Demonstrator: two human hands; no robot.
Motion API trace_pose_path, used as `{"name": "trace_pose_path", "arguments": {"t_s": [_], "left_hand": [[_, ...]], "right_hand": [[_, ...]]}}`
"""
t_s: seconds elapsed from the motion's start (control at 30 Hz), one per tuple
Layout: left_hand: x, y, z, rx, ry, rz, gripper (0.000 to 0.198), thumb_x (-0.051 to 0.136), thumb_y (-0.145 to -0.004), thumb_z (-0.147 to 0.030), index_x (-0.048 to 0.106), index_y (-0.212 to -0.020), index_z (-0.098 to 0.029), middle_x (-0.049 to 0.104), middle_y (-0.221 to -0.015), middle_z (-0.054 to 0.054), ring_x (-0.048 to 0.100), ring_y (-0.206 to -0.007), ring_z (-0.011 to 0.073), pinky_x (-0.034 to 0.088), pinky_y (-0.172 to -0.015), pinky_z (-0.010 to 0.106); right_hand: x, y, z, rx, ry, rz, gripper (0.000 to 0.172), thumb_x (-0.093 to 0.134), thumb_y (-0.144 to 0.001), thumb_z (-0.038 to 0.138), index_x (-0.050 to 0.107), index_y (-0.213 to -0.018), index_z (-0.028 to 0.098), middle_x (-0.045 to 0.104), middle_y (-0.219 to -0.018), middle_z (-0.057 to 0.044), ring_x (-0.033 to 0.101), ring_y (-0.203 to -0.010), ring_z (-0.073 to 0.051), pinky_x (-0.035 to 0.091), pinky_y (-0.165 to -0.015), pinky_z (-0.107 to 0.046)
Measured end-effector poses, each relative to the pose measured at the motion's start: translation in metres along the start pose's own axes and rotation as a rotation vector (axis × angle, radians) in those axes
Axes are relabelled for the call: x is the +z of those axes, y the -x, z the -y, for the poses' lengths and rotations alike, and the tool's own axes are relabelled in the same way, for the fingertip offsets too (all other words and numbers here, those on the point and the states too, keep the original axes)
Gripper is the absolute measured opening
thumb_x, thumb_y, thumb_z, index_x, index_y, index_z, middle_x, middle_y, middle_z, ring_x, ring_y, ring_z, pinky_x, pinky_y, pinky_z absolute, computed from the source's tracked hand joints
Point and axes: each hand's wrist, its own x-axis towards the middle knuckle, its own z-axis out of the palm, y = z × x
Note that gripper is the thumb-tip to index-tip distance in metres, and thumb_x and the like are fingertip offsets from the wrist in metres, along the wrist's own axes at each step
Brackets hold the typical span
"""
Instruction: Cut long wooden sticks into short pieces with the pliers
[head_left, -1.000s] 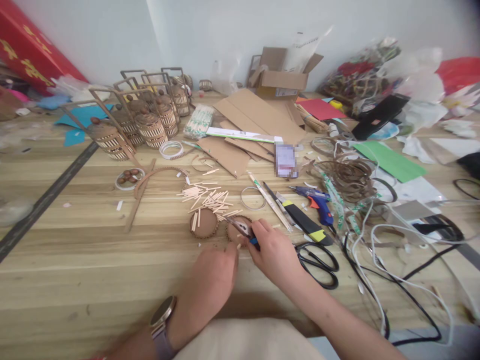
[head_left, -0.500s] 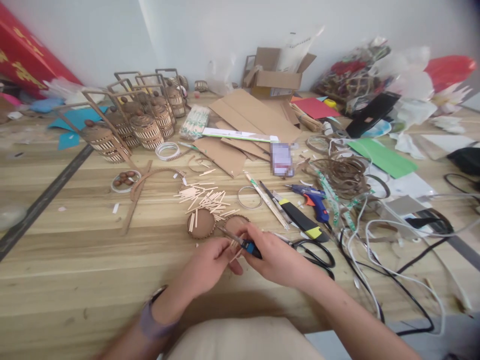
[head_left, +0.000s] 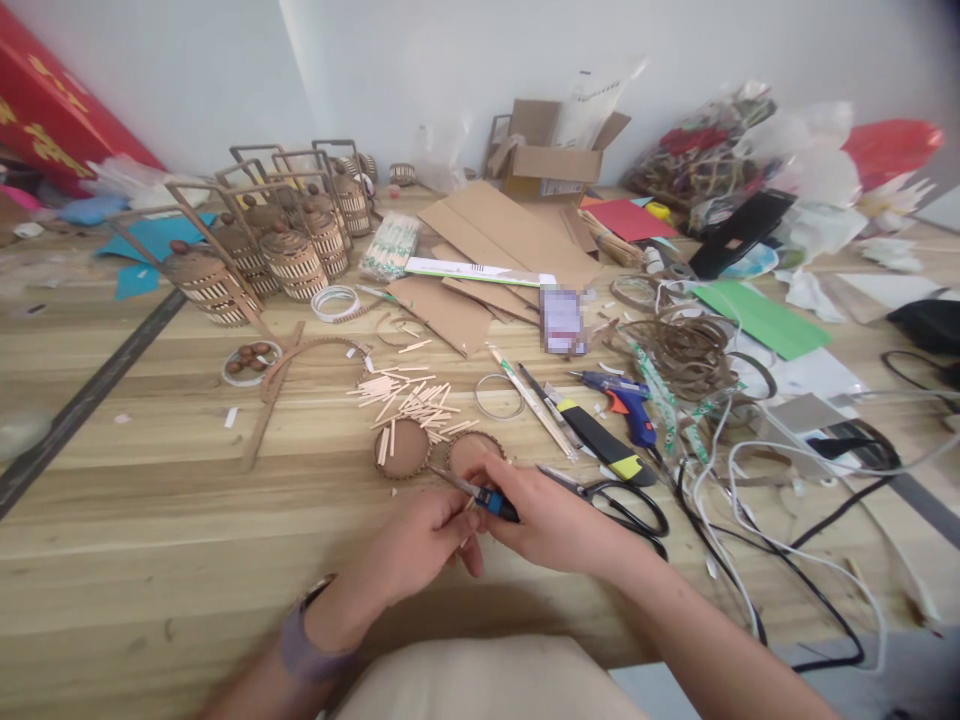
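My right hand is closed around the blue and black handle of a slim metal tool, perhaps a file, its grey shaft pointing left. Close against it, my left hand pinches what looks like a short wooden stick, mostly covered by fingers. Just beyond the hands lie two round brown shallow trays; the left tray has a few sticks in it, and the right tray is partly behind my right hand. A heap of short pale sticks spreads behind them.
Black-handled scissors, a yellow-black utility knife and a blue glue gun lie right of the hands, near tangled cables. Several small woven baskets stand back left. Cardboard sheets and coiled brown strips lie farther back.
The hands have drawn a little closer together and the tool has dropped slightly. Less of the stick shows between my fingers now. The tabletop things have stayed put.
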Motion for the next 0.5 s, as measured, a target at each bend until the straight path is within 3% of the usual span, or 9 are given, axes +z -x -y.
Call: {"name": "trace_pose_path", "arguments": {"t_s": [0.07,0.17,0.27,0.4,0.5], "left_hand": [[-0.001,0.002,0.001,0.0,0.029,-0.029,0.036,0.046,-0.092,-0.05,0.056,-0.073,-0.021,0.069,-0.062,0.002,0.059,-0.059,0.0171,0.043,-0.06,0.027],[-0.008,0.005,0.003,-0.017,0.077,-0.169,0.042,0.046,-0.089,-0.057,0.057,-0.075,-0.019,0.066,-0.059,0.001,0.057,-0.058,0.0169,0.042,-0.059,0.027],[-0.018,0.008,0.005,-0.045,0.096,-0.359,0.044,0.049,-0.086,-0.061,0.058,-0.079,-0.018,0.064,-0.059,0.001,0.057,-0.06,0.0181,0.043,-0.062,0.028],[-0.025,0.011,0.006,-0.017,0.144,-0.487,0.04,0.053,-0.085,-0.057,0.058,-0.082,-0.018,0.065,-0.061,0.001,0.058,-0.065,0.0184,0.045,-0.067,0.029],[-0.025,0.011,0.002,0.023,0.213,-0.511,0.038,0.055,-0.085,-0.055,0.057,-0.081,-0.018,0.064,-0.06,0.0,0.058,-0.062,0.0172,0.045,-0.064,0.028]], "right_hand": [[0.001,0.001,-0.001,-0.052,-0.006,-0.075,0.035,0.056,-0.083,0.007,0.052,-0.115,0.022,0.065,-0.114,-0.007,0.063,-0.105,-0.02,0.05,-0.088,-0.033],[0.005,0.003,-0.008,-0.074,0.076,-0.305,0.037,0.056,-0.087,0.012,0.048,-0.122,0.02,0.056,-0.124,-0.011,0.055,-0.119,-0.022,0.047,-0.098,-0.036],[0.013,0.006,-0.018,0.019,0.325,-0.448,0.03,0.056,-0.09,0.018,0.049,-0.119,0.016,0.056,-0.119,-0.016,0.055,-0.114,-0.028,0.049,-0.093,-0.043],[0.029,0.014,-0.022,0.064,0.653,-0.319,0.018,0.06,-0.089,0.02,0.058,-0.107,0.015,0.064,-0.099,-0.012,0.06,-0.093,-0.03,0.049,-0.08,-0.045],[0.046,0.024,-0.018,0.008,0.727,-0.243,0.018,0.066,-0.087,0.023,0.061,-0.103,0.018,0.065,-0.091,-0.008,0.059,-0.087,-0.028,0.047,-0.08,-0.042]]}}
